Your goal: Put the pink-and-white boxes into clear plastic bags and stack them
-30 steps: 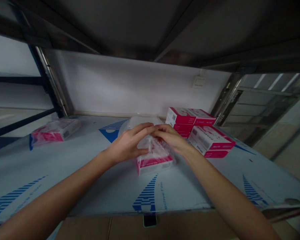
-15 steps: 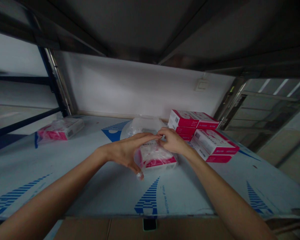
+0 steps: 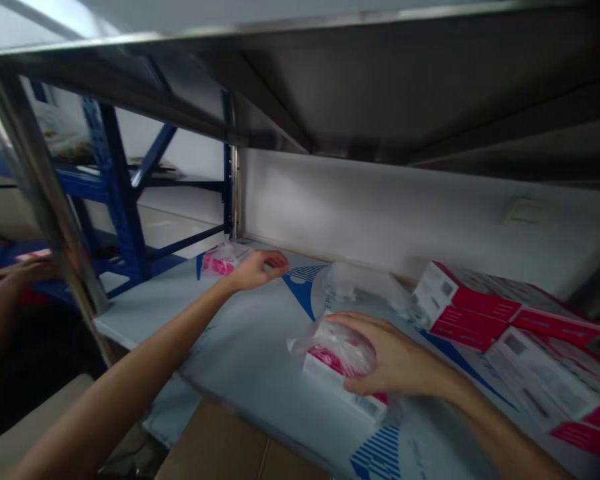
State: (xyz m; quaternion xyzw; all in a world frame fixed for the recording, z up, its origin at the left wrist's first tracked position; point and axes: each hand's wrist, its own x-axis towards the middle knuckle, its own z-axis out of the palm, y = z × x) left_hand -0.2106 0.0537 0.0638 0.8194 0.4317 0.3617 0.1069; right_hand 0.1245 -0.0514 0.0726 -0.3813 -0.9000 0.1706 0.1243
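My right hand (image 3: 395,357) spans a pink-and-white box (image 3: 343,377) in a clear plastic bag, thumb on the near edge and fingers over the far side. The boxed bag rests on the shelf board (image 3: 240,373), turned at an angle. Further left, my left hand (image 3: 260,270) is raised off the board with fingers loosely curved and nothing visible in them. Just beyond it sits another plastic-wrapped pink-and-white box (image 3: 220,260), partly covered by that hand. Clear plastic bags (image 3: 367,283) lie behind the right hand.
Stacked pink-and-white boxes (image 3: 480,300) stand at the right. A metal upper shelf (image 3: 370,93) hangs low overhead. A steel post (image 3: 50,193) and blue rack (image 3: 115,180) are at the left, where another person's hands (image 3: 25,273) show beside a pinkish item.
The view has swung left. My hands have separated: the left moved toward the far-left box, while the right went from pinching the plastic to gripping the bagged box, which has turned.
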